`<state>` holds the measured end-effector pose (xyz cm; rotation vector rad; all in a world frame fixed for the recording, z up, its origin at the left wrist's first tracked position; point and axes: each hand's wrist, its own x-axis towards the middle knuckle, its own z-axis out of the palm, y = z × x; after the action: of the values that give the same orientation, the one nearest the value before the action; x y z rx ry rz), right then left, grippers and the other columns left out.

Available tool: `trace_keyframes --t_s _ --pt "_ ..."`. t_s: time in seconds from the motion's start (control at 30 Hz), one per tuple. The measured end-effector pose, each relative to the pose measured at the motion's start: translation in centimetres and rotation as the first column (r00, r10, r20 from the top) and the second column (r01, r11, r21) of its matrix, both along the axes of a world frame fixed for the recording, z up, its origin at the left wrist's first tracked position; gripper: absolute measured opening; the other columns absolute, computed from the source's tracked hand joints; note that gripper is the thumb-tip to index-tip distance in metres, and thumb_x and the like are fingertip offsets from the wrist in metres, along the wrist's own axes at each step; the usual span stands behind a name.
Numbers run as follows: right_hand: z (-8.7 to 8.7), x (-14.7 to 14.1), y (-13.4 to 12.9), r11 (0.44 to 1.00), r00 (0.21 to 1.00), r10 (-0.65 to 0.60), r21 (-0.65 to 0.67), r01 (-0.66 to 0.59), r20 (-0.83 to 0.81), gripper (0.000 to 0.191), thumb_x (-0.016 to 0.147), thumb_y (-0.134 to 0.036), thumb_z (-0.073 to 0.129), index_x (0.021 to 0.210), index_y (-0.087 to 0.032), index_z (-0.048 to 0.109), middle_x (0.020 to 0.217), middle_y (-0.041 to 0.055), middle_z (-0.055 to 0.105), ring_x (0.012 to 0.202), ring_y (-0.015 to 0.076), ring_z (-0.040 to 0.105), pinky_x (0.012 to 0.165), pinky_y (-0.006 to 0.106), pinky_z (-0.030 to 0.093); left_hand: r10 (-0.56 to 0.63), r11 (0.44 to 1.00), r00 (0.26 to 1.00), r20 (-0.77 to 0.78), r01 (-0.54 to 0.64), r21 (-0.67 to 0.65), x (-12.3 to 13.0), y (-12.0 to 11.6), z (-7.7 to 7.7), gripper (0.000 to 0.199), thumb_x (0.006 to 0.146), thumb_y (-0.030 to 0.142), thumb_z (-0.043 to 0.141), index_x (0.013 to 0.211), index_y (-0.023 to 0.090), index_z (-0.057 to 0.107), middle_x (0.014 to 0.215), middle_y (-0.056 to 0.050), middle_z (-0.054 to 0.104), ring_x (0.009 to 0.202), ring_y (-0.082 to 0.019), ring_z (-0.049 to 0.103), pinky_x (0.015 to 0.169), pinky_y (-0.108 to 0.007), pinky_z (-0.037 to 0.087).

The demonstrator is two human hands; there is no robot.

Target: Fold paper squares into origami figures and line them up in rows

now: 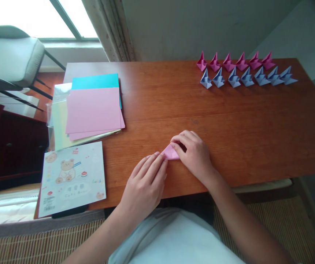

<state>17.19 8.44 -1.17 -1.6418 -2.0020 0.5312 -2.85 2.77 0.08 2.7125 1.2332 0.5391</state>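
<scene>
A small folded piece of pink paper [171, 152] lies on the wooden table near its front edge, between my hands. My left hand [148, 179] rests on the table with its fingers together, their tips on the paper's left corner. At the paper's right side, my right hand [192, 152] pinches the upper edge between thumb and forefinger. Part of the paper is hidden under the fingers of both hands.
Pink sheets [93, 110] lie over blue and yellow ones at the left of the table [157, 95]. A bear-printed pad [73, 179] sits in front. Rows of folded pink figures [229, 63] and pale blue figures [247, 77] stand at the back right.
</scene>
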Motion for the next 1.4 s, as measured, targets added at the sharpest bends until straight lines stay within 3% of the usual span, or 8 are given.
trace_keyframes --t_s 0.23,0.43,0.6,0.97,1.07,1.23,1.4 --pt "0.1 0.0 0.0 1.000 1.000 0.003 0.012 -0.003 0.006 0.010 0.096 -0.023 0.062 0.088 -0.025 0.067 0.092 0.0035 0.069 0.093 0.0233 0.061 0.084 0.036 0.048 0.118 0.991 0.985 -0.124 -0.124 -0.044 0.2 -1.0 0.2 0.056 0.096 0.032 0.056 0.144 0.004 0.050 0.155 -0.021 0.047 0.142 -0.036 0.047 0.115 -0.050 0.038" --pt "0.0 0.0 -0.2 1.000 1.000 0.014 0.016 -0.015 0.014 0.011 0.097 -0.023 0.060 0.088 -0.024 0.067 0.093 0.0040 0.069 0.093 0.0232 0.060 0.084 0.036 0.047 0.124 0.987 0.981 -0.152 -0.137 -0.078 0.2 -1.1 0.3 0.066 0.097 0.048 0.053 0.148 0.008 0.046 0.155 -0.022 0.046 0.141 -0.038 0.046 0.115 -0.054 0.031" --pt "0.1 -0.1 -0.3 1.000 1.000 0.009 0.024 -0.010 0.020 0.012 0.097 -0.023 0.060 0.088 -0.024 0.066 0.093 0.0040 0.069 0.093 0.0228 0.060 0.084 0.036 0.046 0.107 0.989 0.982 -0.156 -0.121 -0.083 0.2 -1.2 0.1 0.070 0.097 0.049 0.053 0.149 0.003 0.044 0.157 -0.024 0.043 0.143 -0.039 0.043 0.118 -0.054 0.027" --pt "-0.2 -0.1 -0.3 0.998 1.000 0.012 0.055 -0.013 0.018 0.009 0.096 -0.021 0.062 0.088 -0.021 0.066 0.092 0.0043 0.068 0.092 0.0232 0.060 0.085 0.036 0.047 0.144 0.981 0.985 -0.095 -0.155 -0.119 0.0 -0.9 0.3 0.065 0.096 0.041 0.057 0.150 0.007 0.042 0.156 -0.021 0.045 0.142 -0.037 0.043 0.118 -0.052 0.030" --pt "-0.3 -0.1 -0.3 0.998 1.000 0.009 0.055 -0.010 0.019 0.008 0.096 -0.021 0.062 0.089 -0.021 0.066 0.092 0.0042 0.068 0.092 0.0232 0.060 0.085 0.036 0.047 0.198 0.970 0.980 -0.035 -0.201 -0.134 -0.2 -0.4 0.4 0.055 0.096 0.035 0.057 0.143 0.009 0.049 0.153 -0.020 0.049 0.139 -0.037 0.045 0.114 -0.053 0.034" --pt "-0.2 -0.1 -0.3 0.998 1.000 0.008 0.059 -0.009 0.012 0.008 0.096 -0.020 0.063 0.088 -0.021 0.065 0.090 0.0038 0.068 0.090 0.0230 0.060 0.084 0.036 0.047 0.325 0.934 0.942 0.083 -0.306 -0.183 0.1 0.6 0.3 0.017 0.097 0.024 0.056 0.110 0.019 0.065 0.136 -0.011 0.063 0.126 -0.029 0.055 0.105 -0.047 0.041" --pt "-0.4 -0.1 -0.2 0.998 1.000 0.010 0.060 -0.011 0.012 0.009 0.096 -0.021 0.063 0.087 -0.022 0.065 0.091 0.0038 0.068 0.091 0.0232 0.060 0.084 0.036 0.047 0.412 0.904 0.907 0.089 -0.396 -0.160 1.1 1.3 0.1 0.007 0.095 0.028 0.061 0.094 0.022 0.066 0.127 -0.009 0.067 0.119 -0.029 0.058 0.098 -0.046 0.041"
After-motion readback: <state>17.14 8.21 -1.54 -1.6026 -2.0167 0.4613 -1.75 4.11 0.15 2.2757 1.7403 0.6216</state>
